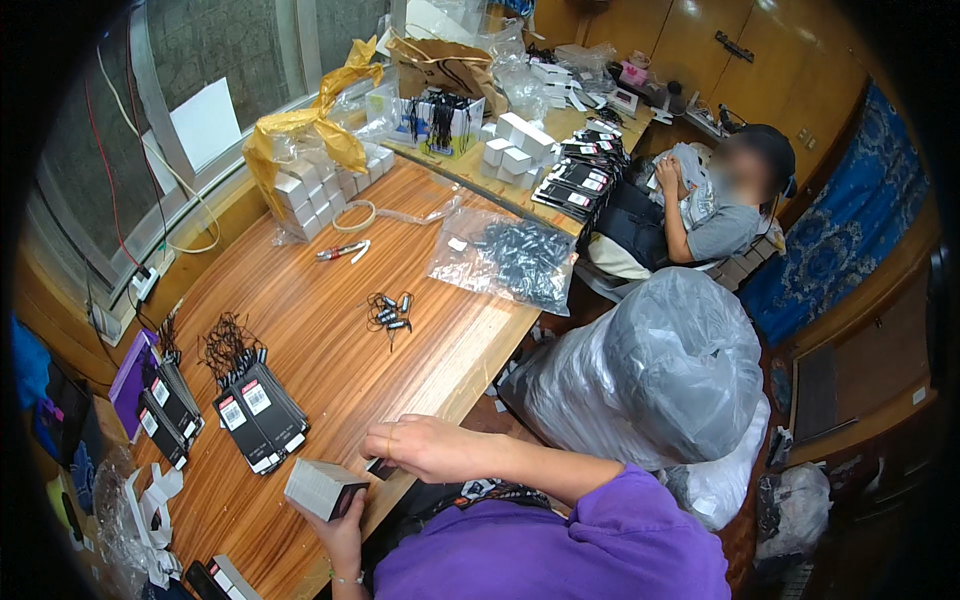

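Note:
Near the table's front edge, my left hand [345, 535] is wrapped round a pale block [318, 482] with a dark face on its right side. Whether it is a box or a tight stack of cards I cannot tell. Just right of it, my right hand [425, 447] is closed on a small black card [381, 468], its fingers partly covering it. Beyond my left hand lies a fanned stack of black hang tags [262, 415] with white labels and black cords. Another pile of black tags [170, 410] lies further left, beside a purple folder [133, 385].
Small dark cord pieces [390, 312] lie mid-table. Behind are a clear bag of dark parts [520, 260], a cutter [342, 252], and white boxes [310, 195] under yellow tape. A big grey plastic sack [650, 370] stands right of the table. A seated person [725, 215] works beyond it.

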`<action>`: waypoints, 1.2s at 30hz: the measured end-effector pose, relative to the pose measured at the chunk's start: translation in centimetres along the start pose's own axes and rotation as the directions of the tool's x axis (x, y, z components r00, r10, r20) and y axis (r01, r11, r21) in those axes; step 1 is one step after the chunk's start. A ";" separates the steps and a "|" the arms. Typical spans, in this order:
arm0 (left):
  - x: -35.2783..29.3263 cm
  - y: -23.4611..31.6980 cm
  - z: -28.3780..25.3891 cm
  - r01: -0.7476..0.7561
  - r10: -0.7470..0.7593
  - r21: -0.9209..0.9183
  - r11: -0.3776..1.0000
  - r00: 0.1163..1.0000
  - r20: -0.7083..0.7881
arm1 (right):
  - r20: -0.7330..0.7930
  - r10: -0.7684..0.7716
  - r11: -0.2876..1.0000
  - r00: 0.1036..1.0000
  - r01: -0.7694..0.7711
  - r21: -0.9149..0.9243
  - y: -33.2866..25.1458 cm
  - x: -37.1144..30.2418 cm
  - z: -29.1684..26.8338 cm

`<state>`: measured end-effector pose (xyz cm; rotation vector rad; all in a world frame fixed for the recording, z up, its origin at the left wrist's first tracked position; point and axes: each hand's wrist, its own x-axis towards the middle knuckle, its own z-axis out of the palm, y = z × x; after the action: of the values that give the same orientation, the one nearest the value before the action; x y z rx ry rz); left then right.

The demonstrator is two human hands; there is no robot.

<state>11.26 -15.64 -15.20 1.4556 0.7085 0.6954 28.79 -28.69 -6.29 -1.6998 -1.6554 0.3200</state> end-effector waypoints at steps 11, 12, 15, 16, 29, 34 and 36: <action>0.3 -0.1 -0.7 0.103 -0.098 -0.067 0.992 0.992 0.080 | 0.064 -0.122 0.991 0.990 0.125 -0.038 -0.8 1.4 1.1; 0.4 -1.1 -0.9 0.079 -0.078 -0.018 0.997 0.994 0.075 | 0.056 -0.137 0.990 0.989 0.140 -0.037 -0.5 1.7 1.8; 1.0 -2.1 -1.7 0.048 -0.064 0.108 0.993 0.986 0.151 | 0.052 -0.115 0.993 0.992 0.115 -0.001 0.1 2.3 3.2; 1.2 -1.3 -1.6 -0.017 -0.007 0.173 0.985 0.990 0.138 | 0.030 -0.076 0.995 0.997 0.074 0.072 -0.6 2.6 3.1; 1.2 1.3 -1.5 -0.236 0.182 0.243 0.941 0.957 0.224 | -0.253 -0.170 0.985 0.952 0.170 -0.024 -1.0 0.8 8.4; 1.2 0.9 -1.6 -0.192 0.137 0.251 0.949 0.965 0.222 | -0.254 -0.058 0.983 0.965 0.099 0.152 -0.9 1.1 8.2; 1.2 0.8 -1.7 -0.200 0.141 0.265 0.943 0.964 0.227 | -0.130 0.030 0.974 0.991 0.000 0.226 -1.2 1.7 7.2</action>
<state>10.71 -13.66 -14.39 1.8438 0.5403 0.5798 23.50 -24.90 -10.06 -1.5309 -1.4521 0.3791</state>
